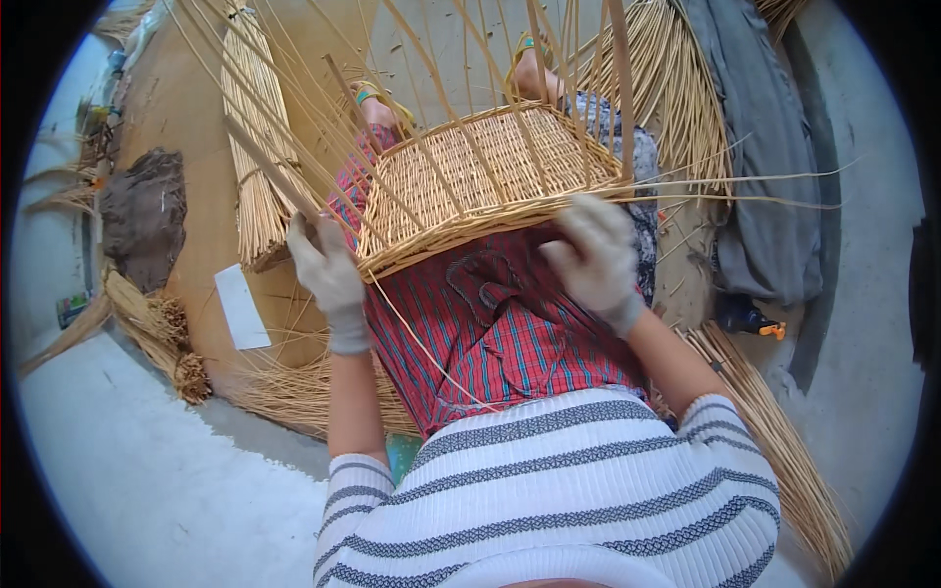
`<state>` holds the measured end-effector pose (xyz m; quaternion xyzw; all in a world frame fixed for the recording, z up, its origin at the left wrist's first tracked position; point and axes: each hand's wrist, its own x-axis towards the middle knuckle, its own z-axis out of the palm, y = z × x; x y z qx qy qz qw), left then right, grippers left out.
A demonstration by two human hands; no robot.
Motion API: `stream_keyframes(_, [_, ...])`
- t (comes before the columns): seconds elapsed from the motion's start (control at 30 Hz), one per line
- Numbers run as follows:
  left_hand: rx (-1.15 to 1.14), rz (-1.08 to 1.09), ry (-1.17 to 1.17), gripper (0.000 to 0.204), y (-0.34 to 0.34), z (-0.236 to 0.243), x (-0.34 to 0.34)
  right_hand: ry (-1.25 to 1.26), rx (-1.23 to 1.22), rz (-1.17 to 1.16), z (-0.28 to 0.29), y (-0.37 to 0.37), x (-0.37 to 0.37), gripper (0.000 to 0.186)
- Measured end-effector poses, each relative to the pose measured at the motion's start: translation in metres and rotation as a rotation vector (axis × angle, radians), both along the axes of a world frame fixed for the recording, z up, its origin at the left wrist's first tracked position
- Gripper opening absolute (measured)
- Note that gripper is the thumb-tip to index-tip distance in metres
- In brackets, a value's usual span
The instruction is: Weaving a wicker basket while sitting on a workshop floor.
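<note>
A woven wicker basket base with upright stakes lies tilted across my legs, over red plaid cloth. My gloved left hand is at its left corner, fingers closed on the lower part of a wide, flat stake that leans up to the left. My gloved right hand is just below the near rim at the right, blurred, with thumb out and fingers loosely apart; nothing shows in it. Long loose rods stick out rightward from that rim. A thin strand hangs down from the left corner.
Bundles of pale rods stand or lie at upper left, upper right and lower right. A white board piece, dark crumpled sheet, grey cloth and small dark orange-tipped tool lie on the floor around me.
</note>
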<state>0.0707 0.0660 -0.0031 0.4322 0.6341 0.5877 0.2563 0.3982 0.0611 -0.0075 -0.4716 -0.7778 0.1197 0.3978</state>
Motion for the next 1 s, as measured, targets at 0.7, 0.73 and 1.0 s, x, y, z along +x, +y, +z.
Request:
stream_keyframes(0.7, [0.032, -0.315, 1.537, 0.053, -0.011, -0.040, 0.094, -0.295, -0.881, -0.583, -0.308, -0.075, 0.159, 0.059])
stream_keyframes(0.73, [0.015, -0.295, 1.544, 0.053, -0.010, -0.042, 0.097, -0.508, -0.757, -0.572, -0.322, -0.060, 0.167, 0.064])
stream_keyframes(1.0, [-0.163, -0.382, 1.297, 0.056, -0.014, -0.036, 0.095, -0.832, -0.955, -0.694, -0.320, 0.046, 0.200, 0.078])
